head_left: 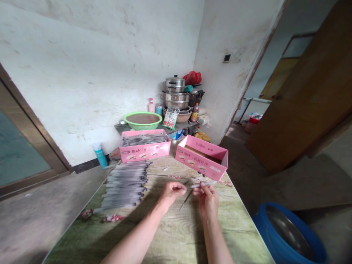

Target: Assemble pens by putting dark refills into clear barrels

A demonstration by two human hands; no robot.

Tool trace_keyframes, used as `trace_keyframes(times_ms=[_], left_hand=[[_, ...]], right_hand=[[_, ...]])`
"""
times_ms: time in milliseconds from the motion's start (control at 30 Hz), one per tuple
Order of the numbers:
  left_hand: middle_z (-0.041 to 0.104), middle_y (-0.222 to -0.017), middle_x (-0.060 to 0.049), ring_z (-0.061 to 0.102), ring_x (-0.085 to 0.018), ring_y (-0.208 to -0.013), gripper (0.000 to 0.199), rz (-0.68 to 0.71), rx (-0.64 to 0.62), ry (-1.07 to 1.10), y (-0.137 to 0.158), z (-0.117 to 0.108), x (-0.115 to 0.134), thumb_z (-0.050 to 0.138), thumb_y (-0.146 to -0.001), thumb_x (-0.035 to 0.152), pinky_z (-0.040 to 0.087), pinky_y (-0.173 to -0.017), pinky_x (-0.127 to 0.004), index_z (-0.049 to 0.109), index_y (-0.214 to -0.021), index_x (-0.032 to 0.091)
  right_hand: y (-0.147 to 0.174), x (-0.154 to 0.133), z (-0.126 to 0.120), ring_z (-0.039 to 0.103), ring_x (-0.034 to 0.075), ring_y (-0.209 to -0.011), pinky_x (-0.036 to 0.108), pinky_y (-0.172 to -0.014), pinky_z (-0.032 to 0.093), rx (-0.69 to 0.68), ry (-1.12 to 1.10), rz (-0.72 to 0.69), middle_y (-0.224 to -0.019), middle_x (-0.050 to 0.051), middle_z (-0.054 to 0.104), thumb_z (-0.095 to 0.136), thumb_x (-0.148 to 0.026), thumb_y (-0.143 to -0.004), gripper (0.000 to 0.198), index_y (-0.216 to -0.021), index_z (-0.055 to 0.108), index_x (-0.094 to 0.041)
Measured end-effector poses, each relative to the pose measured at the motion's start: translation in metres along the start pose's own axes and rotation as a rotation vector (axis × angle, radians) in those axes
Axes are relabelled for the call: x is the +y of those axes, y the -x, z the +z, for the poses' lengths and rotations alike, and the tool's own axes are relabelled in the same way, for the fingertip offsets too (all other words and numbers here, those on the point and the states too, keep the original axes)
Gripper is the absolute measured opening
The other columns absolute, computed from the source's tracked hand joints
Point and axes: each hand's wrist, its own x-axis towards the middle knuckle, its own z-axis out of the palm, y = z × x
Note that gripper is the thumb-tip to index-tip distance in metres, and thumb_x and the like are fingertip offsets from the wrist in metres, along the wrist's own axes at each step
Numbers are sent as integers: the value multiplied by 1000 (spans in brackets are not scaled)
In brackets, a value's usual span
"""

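Observation:
My right hand (208,200) is closed on a whitish pen barrel (205,184), held nearly level between thumb and fingers above the table. Just to its left, my left hand (172,192) is pinched with thumb against fingertips; anything in the pinch is too small to make out. Between the hands, a thin dark refill (186,200) slants over the tabletop. A stack of translucent pens with dark ends (125,185) lies in rows at the left of the table. Behind it, a pink box (145,152) holds many thin grey pieces. Another pink box (202,161) stands open-topped behind my right hand.
The wood-patterned table (176,238) has a small white piece (165,169) on it. Beyond are a green basin (143,125) of brownish contents and stacked steel pots (176,99). A blue tub (288,234) stands right of the table, and a spray can (100,156) at left.

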Motion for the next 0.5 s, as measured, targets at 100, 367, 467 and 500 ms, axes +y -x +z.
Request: trace_keyframes(times_ms=[100,367,467,500], left_hand=[[72,-77,-8,66,-19,-73,31,-40,33,112,3,-5,4,77,-64,33,50,-73,-31,72,-84,10],[69,-74,-7,65,-16,-67,41,-68,47,234,4,-2,10,82,-59,39,51,-65,-28,68,-83,9],[68,-73,-6,65,-16,-68,40,-80,49,251,5,-1,11,82,-60,38,52,-67,-29,68,-83,9],[68,-73,-6,65,-16,-68,39,-82,48,260,5,0,11,82,-61,37,52,-68,-29,67,-84,9]], right_hand=[[5,5,6,67,16,-50,23,-46,56,-39,38,18,-61,2,71,85,-28,-61,28,-73,64,-15],[8,8,9,68,18,-52,26,-48,57,-33,90,-20,-59,3,70,84,-27,-63,25,-71,64,-15],[8,8,10,68,19,-51,26,-48,57,-29,96,-16,-59,4,70,84,-28,-62,25,-72,64,-15],[8,8,11,68,19,-52,26,-48,57,-26,96,-15,-59,4,70,84,-28,-62,26,-72,64,-14]])
